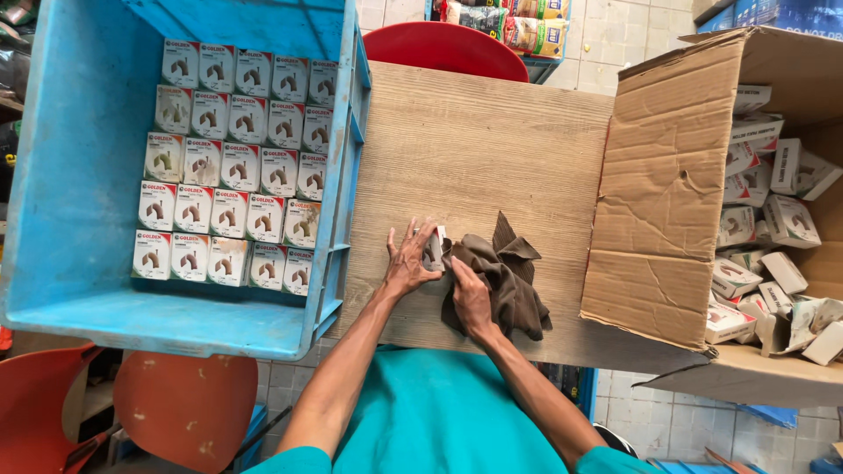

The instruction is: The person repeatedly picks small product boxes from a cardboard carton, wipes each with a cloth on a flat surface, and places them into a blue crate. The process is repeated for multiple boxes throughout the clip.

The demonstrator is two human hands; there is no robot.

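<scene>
pinning a small white box upright-ish on the table, left hand has its fingers spread and pressed on the box's 9 o'clock side. right hand is clenched on a brown cloth touching the box at 3 o'clock; blue crate of stacked boxes lies at 9, cardboard carton at 3.
</scene>
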